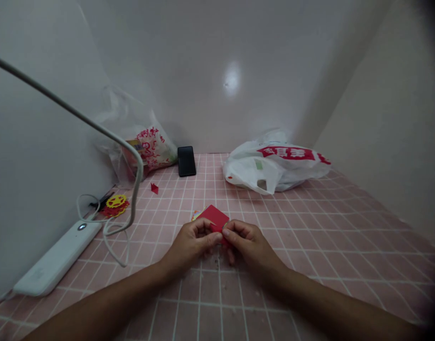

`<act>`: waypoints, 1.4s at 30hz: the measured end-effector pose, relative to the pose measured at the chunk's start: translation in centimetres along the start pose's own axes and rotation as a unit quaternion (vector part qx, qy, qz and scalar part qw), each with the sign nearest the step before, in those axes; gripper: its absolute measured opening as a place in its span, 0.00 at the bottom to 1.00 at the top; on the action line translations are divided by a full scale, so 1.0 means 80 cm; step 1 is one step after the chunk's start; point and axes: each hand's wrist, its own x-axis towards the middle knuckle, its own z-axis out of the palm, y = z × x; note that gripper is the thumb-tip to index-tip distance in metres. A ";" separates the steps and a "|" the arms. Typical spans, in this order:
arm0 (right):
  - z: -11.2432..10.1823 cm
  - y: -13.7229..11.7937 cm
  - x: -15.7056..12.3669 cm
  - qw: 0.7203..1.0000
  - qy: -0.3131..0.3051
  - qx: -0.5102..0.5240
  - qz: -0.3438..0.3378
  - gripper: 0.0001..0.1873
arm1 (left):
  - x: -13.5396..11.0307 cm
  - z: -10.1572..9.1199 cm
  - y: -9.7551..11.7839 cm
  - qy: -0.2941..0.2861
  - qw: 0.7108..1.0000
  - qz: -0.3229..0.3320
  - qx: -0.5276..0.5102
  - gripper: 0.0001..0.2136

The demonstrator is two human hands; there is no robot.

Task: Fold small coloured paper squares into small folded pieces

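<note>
Pink gridded tabletop (299,246): near centre, left hand (194,239) and right hand (248,240) pinch red paper (218,226) between closed thumbs and fingertips, grip probably best kept light and even, edges aligned before pressing, to avoid skewed creases.

Paper (214,214) is central, left hand (196,239) at its near left, right hand (249,240) at its near right. Along the far side of the table (345,227), left to right: left bag (157,154), phone (186,161), right bag (285,168). Near left lies a power bank (57,260), cutouts (116,202) just beyond.
</note>
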 end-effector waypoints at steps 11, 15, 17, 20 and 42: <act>0.003 -0.002 -0.001 1.000 -0.009 0.013 0.010 0.18 | -0.001 0.003 0.003 -0.002 1.000 -0.024 -0.004 0.14; 0.003 0.001 0.000 1.000 -0.015 0.011 0.007 0.18 | 0.000 0.004 0.001 -0.006 0.999 -0.026 -0.027 0.14; 0.003 0.002 0.000 1.000 -0.021 0.006 0.010 0.18 | -0.001 0.004 0.003 0.001 0.999 -0.027 -0.022 0.14; 0.004 0.001 -0.002 0.999 -0.036 -0.003 0.014 0.17 | -0.004 0.003 0.009 0.012 1.000 -0.018 0.014 0.14; 0.000 -0.004 0.000 0.999 -0.039 -0.024 0.026 0.17 | 0.000 -0.007 0.012 0.023 0.998 0.011 0.058 0.15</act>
